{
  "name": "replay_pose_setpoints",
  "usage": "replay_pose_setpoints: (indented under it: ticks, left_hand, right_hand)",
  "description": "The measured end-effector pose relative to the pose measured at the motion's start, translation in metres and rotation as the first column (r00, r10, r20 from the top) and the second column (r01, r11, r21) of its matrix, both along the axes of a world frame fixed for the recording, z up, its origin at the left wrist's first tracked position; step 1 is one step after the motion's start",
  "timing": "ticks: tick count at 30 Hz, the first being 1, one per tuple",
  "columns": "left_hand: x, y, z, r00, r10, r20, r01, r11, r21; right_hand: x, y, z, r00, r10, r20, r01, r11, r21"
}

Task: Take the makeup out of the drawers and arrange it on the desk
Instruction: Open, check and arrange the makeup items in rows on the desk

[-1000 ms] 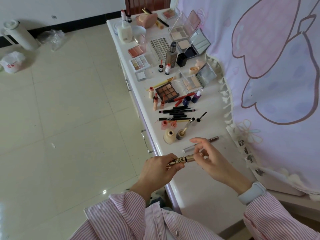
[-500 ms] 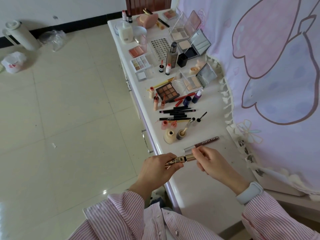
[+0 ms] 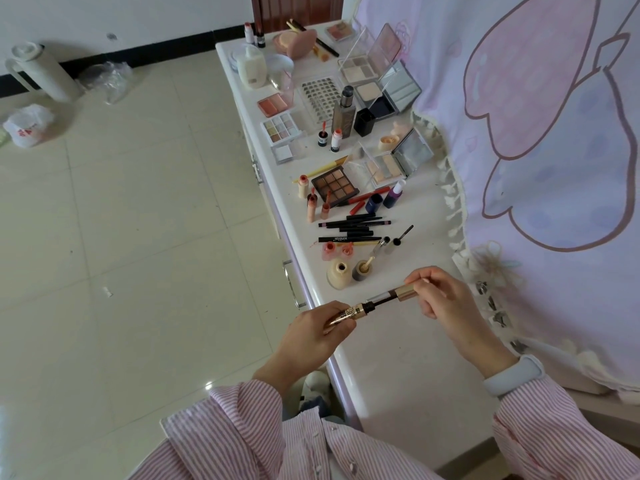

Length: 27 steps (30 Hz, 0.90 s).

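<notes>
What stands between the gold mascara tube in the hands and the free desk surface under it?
Nothing visible does. The gold mascara tube is held by the left hand, its gold cap with the wand by the right hand. The bare white desk top lies directly below, nearer than the beige bottle.

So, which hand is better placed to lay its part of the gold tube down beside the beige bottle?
The right hand, probably. It pinches the gold cap over the desk, close to the beige bottle. The left hand holds the tube body at the desk's edge, farther away.
</notes>
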<state>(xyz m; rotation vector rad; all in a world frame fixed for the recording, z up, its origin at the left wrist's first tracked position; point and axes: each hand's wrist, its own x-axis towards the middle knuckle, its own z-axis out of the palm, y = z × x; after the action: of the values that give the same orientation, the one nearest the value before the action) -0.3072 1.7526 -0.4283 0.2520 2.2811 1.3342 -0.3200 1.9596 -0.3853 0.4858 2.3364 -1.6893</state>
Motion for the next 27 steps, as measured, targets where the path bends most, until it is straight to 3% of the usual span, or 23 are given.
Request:
replay_pose_setpoints:
  ticks: [4, 7, 11, 14, 17, 20, 23, 27]
  left_hand:
    - [0.001, 0.003, 0.003, 0.985, 0.081, 0.151, -0.107, 0.979, 0.173]
    - [0.001, 0.005, 0.005, 0.960, 0.118, 0.255, -0.186, 0.947, 0.262]
    - [0.000, 0.015, 0.010, 0.985, 0.049, 0.167, -0.088, 0.968, 0.233]
    - [0.001, 0.024, 0.013, 0.996, 0.039, 0.076, -0.054, 0.975, 0.213]
    - [0.001, 0.028, 0.009, 0.979, 0.184, -0.089, -0.179, 0.981, 0.070]
    - [0.002, 0.021, -0.003, 0.914, 0.335, -0.228, -0.374, 0.914, -0.158]
    - [0.002, 0.016, -0.016, 0.926, 0.349, -0.145, -0.378, 0.851, -0.365]
    - [-0.001, 0.023, -0.031, 0.973, 0.227, 0.033, -0.181, 0.849, -0.496]
  right_hand:
    - [0.001, -0.001, 0.002, 0.997, -0.067, 0.022, 0.071, 0.974, -0.216]
    - [0.010, -0.006, -0.003, 0.995, 0.015, 0.096, 0.006, 0.977, -0.212]
    - [0.020, -0.023, -0.008, 0.988, 0.123, 0.088, -0.106, 0.978, -0.179]
    - [0.020, -0.032, -0.009, 0.995, 0.087, 0.045, -0.077, 0.979, -0.186]
    - [0.018, -0.027, -0.009, 0.998, -0.034, -0.045, 0.026, 0.987, -0.159]
    - [0.009, -0.007, -0.011, 0.957, -0.187, -0.222, 0.189, 0.982, -0.010]
    - [-0.008, 0.012, -0.019, 0.913, -0.220, -0.342, 0.279, 0.951, 0.132]
    - [-0.045, 0.022, -0.037, 0.919, -0.184, -0.350, 0.279, 0.928, 0.246]
